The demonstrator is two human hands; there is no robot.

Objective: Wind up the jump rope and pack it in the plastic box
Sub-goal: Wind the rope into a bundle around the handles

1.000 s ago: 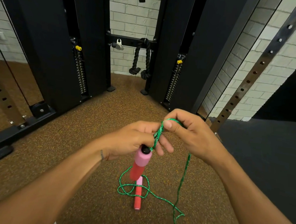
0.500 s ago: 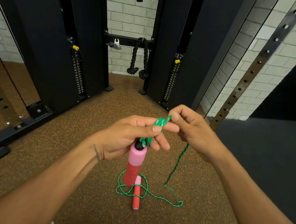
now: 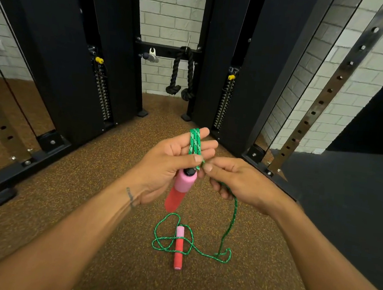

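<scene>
1. Speckled gym floor (image 3: pixel 68 203) lies beneath our hands.
2. Our left hand (image 3: pixel 168 159) clasps one handle (image 3: pixel 180 186), green rope (image 3: pixel 195 143) looped over its fingers (image 3: pixel 205 146).
3. Our right hand (image 3: pixel 231 179) pinches the limp, light rope just beside that handle.
4. Below the handle, the second handle (image 3: pixel 178 248) lies on the floor.

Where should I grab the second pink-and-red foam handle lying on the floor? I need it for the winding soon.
Grip the red lower half of the pink-and-red foam handle from above. It lies flat, and green rope loops cross its middle, leaving that end bare.
</scene>
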